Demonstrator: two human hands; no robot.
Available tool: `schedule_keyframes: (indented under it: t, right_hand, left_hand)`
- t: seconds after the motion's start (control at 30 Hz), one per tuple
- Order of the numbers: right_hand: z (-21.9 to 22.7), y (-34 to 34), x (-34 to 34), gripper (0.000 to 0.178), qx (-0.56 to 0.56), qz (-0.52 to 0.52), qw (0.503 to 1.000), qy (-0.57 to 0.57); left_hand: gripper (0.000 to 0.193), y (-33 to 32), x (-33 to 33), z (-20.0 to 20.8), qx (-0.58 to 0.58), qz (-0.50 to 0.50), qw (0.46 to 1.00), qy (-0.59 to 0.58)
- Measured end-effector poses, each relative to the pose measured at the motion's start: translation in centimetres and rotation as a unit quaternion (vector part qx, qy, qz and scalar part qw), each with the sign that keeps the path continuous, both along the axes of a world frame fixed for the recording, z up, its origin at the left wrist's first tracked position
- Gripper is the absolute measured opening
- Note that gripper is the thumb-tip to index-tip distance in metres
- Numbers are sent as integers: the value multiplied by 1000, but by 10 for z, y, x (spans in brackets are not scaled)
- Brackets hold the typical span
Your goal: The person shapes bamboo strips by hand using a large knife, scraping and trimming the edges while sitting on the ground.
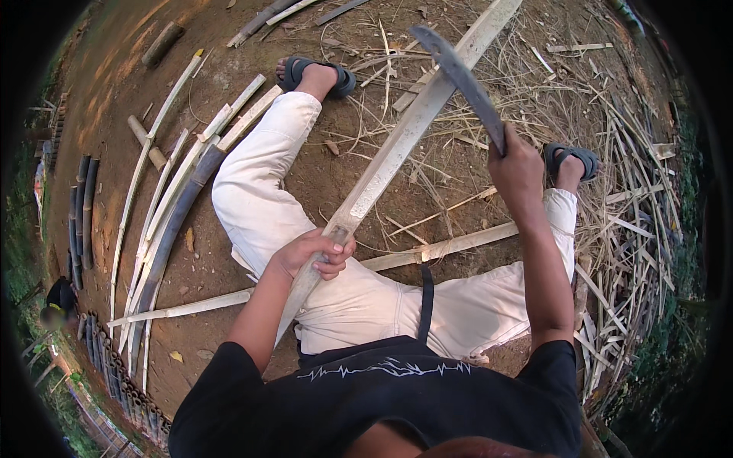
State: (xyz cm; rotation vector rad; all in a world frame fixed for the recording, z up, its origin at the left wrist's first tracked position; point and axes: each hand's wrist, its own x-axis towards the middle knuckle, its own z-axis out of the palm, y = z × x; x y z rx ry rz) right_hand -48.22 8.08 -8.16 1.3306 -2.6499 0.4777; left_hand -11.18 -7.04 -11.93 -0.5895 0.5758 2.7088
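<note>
1 fisheye view, steeply downward from head height

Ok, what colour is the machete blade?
The machete blade is dark grey; the head view shows it best.

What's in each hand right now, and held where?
Left hand: the long bamboo strip, gripped around its nearer part. Right hand: the dark curved blade, gripped at its near end.

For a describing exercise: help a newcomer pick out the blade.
Find the long pale strip slanting up between the legs. Beside it, the right hand grips the blade, which crosses it. Unlike that pale strip, the blade is dark and curved.
</note>
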Motion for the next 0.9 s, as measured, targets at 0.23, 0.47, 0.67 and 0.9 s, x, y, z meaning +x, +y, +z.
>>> schedule_keyframes:
  t: [0.23, 0.47, 0.67, 0.9]
  right_hand:
    - [-34, 24, 119, 43, -7, 286, 957, 49]
    - [-34, 22, 65, 39, -18, 254, 956, 143]
    - [-24, 23, -1, 54, -6, 26, 998, 62]
    - [-25, 29, 92, 50, -7, 206, 978, 1]
  left_hand:
    - [52, 1, 2, -3, 12, 39, 994, 105]
    - [54, -2, -10, -4, -14, 20, 997, 78]
    - [42, 5, -6, -3, 12, -14, 999, 46]
    - [36, 6, -11, -1, -14, 50, 999, 17]
